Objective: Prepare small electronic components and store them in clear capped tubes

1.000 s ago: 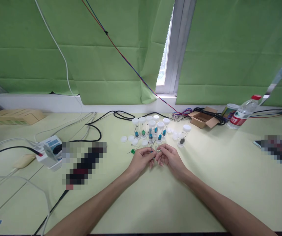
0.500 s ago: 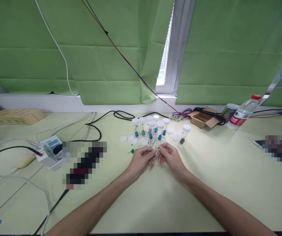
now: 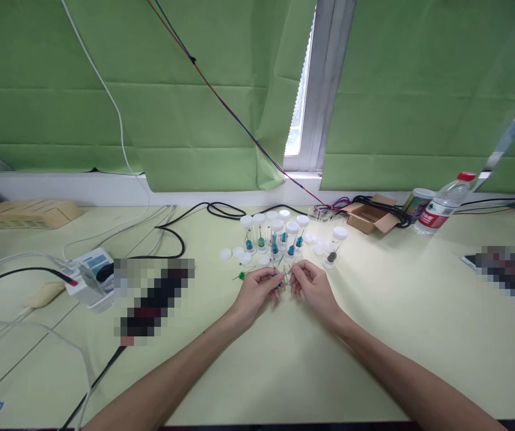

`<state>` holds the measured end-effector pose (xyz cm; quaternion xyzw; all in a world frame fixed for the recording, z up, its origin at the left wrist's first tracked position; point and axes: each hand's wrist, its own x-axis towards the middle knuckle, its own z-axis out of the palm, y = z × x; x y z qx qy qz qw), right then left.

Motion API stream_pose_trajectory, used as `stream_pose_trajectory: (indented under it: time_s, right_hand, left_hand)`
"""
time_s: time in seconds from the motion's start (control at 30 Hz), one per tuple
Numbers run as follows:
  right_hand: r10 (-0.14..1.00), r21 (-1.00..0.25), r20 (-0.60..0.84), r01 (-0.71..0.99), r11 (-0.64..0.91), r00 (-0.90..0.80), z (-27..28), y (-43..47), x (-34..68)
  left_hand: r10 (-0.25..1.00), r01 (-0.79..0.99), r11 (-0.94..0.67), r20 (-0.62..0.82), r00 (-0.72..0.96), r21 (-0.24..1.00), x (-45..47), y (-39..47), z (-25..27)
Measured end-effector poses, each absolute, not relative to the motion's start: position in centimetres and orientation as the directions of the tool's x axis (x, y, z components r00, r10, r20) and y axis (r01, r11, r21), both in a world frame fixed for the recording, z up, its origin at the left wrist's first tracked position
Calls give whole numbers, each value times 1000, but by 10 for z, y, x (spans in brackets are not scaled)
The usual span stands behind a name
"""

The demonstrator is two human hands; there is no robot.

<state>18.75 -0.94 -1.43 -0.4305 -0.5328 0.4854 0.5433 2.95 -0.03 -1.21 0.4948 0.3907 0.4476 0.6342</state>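
My left hand (image 3: 257,293) is closed in a pinch on a small component with a dark bluish body and thin wire leads, mostly covered by the fingers. Close to its right, my right hand (image 3: 315,293) pinches at a thin silvery wire (image 3: 286,276) between the two hands; whether it belongs to the same component I cannot tell. Just beyond the hands stand several clear vials (image 3: 291,239) with white caps, holding blue or green parts with leads. A loose green component (image 3: 242,276) lies left of my left hand. One vial with a dark part (image 3: 332,257) stands apart to the right.
White caps (image 3: 226,254) lie around the vials. Behind are black cables (image 3: 226,209), an open cardboard box (image 3: 367,221), a can (image 3: 419,203) and a red-capped water bottle (image 3: 441,206). A power strip (image 3: 89,275) sits left; a phone (image 3: 468,261) lies right.
My fingertips have shifted slightly around the thin wire, with a small gap now between the hands. Arms and vials keep their places; the view has moved very slightly.
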Motion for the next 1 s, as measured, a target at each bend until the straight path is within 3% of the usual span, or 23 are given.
stream_pose_trajectory:
  time_s: [0.67,1.0]
  right_hand:
    - [995,-995,41,-94,32,-88,-9,-13,185]
    - [989,-943,70,-331,23,-132,-11,-11,186]
  left_hand:
    - [956,-172,92,-39,291,981,29,1,-13]
    - [955,-229,135,-66,288,964,28,1,-11]
